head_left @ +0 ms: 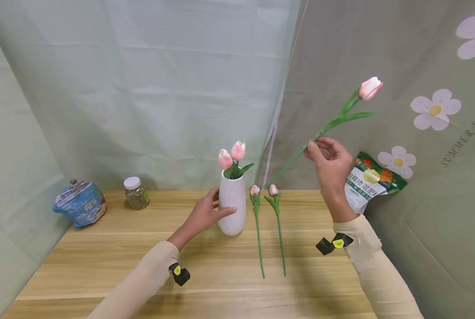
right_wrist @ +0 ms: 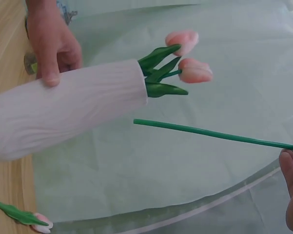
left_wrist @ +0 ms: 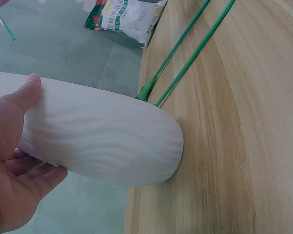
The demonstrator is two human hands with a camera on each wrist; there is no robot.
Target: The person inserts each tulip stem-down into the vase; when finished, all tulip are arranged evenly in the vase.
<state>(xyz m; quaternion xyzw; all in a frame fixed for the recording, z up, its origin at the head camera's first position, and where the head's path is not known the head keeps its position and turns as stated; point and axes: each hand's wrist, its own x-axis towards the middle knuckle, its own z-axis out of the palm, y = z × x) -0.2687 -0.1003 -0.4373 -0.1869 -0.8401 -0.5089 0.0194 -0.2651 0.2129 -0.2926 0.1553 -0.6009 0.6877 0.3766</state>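
Head view: left hand holds vase from nine o'clock; right hand pinches tulip toward two, seemingly for insertion; stem likely needs lifting over rim.

Slanting capitals on the gray flower-printed curtain read "SUMMER FLO", the rest cut off. The white-and-green fertilizer pouch bore Chinese characters including "掺混肥"; lettering on the blue bag was too blurred.
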